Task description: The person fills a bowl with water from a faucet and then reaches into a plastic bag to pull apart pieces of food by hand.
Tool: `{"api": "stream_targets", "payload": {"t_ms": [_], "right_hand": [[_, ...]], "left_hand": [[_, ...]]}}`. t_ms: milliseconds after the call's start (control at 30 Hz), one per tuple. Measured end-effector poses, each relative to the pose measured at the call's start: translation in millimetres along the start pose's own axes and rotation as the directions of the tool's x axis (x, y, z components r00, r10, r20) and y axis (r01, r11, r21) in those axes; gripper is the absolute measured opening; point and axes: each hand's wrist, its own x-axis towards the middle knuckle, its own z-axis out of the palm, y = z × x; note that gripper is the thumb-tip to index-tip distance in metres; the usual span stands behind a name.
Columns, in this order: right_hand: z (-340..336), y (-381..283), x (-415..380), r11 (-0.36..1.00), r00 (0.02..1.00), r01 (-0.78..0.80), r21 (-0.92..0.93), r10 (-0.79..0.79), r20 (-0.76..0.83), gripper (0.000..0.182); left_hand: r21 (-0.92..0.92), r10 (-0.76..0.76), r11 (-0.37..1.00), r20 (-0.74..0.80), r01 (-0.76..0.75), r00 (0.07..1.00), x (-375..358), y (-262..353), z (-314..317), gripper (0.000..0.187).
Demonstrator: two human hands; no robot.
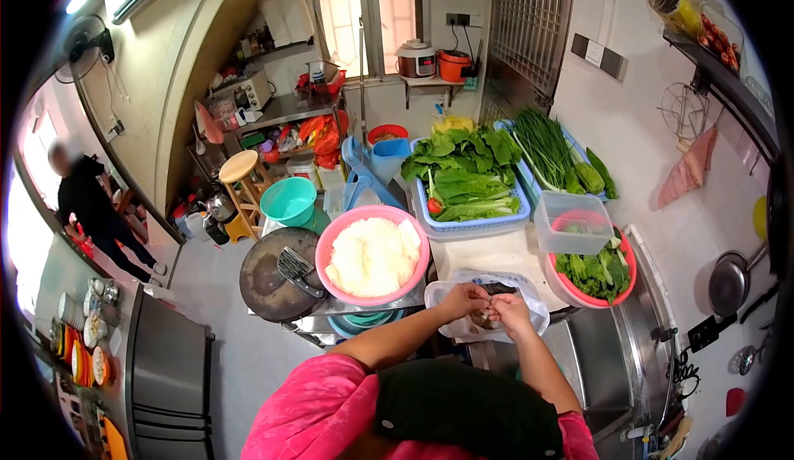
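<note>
My left hand (463, 301) and my right hand (511, 309) meet, fingertips pinched together, over a white plastic bag (536, 301) lying in a clear plastic tub (433, 293). I cannot tell what the fingers hold; it is small and mostly covered by them. Just behind the fingertips a dark, greyish piece (498, 288) shows, and brownish bits (481, 319) lie in the bag below. To the left stands a pink basin (323, 271) heaped with white, noodle-like strands (372, 255). A red basin (631, 282) of cut greens (591, 276) is to the right, with a clear plastic box (575, 224) over its back edge.
A round chopping board (265, 274) carries a cleaver (298, 271) at left. Blue baskets of leafy greens (471, 171) and long green stalks (542, 147) stand behind. The steel sink (608, 352) is at front right. A person (87, 195) stands in the far-left doorway.
</note>
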Motion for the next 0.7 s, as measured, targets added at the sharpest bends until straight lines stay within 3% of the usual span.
{"api": "stream_targets", "payload": {"t_ms": [167, 233, 267, 300, 333, 367, 400, 433, 500, 567, 633, 700], "right_hand": [[-2, 7, 0, 0.998, 0.998, 0.037, -0.048, -0.039, -0.043, 0.011], [-8, 9, 4, 0.988, 0.996, 0.086, -0.127, -0.083, 0.026, 0.015], [-1, 2, -3, 0.988, 0.995, 0.102, -0.116, -0.101, 0.011, 0.018], [7, -5, -6, 0.996, 0.999, 0.023, -0.084, -0.025, -0.034, 0.019], [6, -4, -4, 0.991, 1.000, 0.013, -0.130, -0.012, 0.015, 0.020], [-2, 6, 5, 0.983, 0.997, 0.067, -0.171, -0.059, 0.048, 0.019], [-13, 18, 16, 0.963, 0.994, 0.103, -0.251, -0.107, -0.002, 0.017], [-15, 23, 23, 0.973, 0.995, 0.082, -0.214, -0.093, -0.039, 0.016], [-2, 10, 11, 0.976, 0.988, 0.094, -0.196, -0.116, -0.100, 0.015], [-9, 13, 22, 0.993, 0.995, 0.090, -0.072, -0.092, -0.024, 0.014], [0, 3, 17, 0.997, 0.996, 0.073, -0.019, -0.074, -0.040, 0.013], [4, -1, 13, 0.996, 1.000, 0.007, 0.092, -0.004, -0.028, 0.011]], "left_hand": [[0.009, 0.030, 1.000, -0.045, -0.029, 0.999, 0, 2, 3, 0.015], [-0.009, -0.064, 0.998, 0.021, 0.064, 0.998, -2, 11, 7, 0.015], [-0.008, -0.001, 1.000, 0.005, 0.002, 1.000, -3, 11, 9, 0.015], [0.025, 0.043, 0.999, 0.074, -0.045, 0.996, 7, 0, 5, 0.014], [0.000, 0.112, 0.994, -0.038, -0.112, 0.993, 18, -26, 4, 0.013], [0.388, 0.081, 0.918, 0.009, -0.078, 0.997, 0, 12, 6, 0.014], [0.446, 0.241, 0.880, -0.122, -0.164, 0.963, 8, -6, 8, 0.016], [0.533, 0.244, 0.831, -0.095, -0.158, 0.965, 23, -22, 4, 0.015], [0.453, 0.212, 0.881, -0.128, -0.133, 0.969, 3, 5, 9, 0.011], [0.217, 0.156, 0.968, -0.115, -0.129, 0.981, 8, 10, 7, 0.009], [0.166, 0.157, 0.976, -0.090, -0.141, 0.983, 16, 0, 1, 0.012], [-0.132, 0.193, 0.973, 0.024, -0.188, 0.981, 16, -9, -3, 0.022]]}}
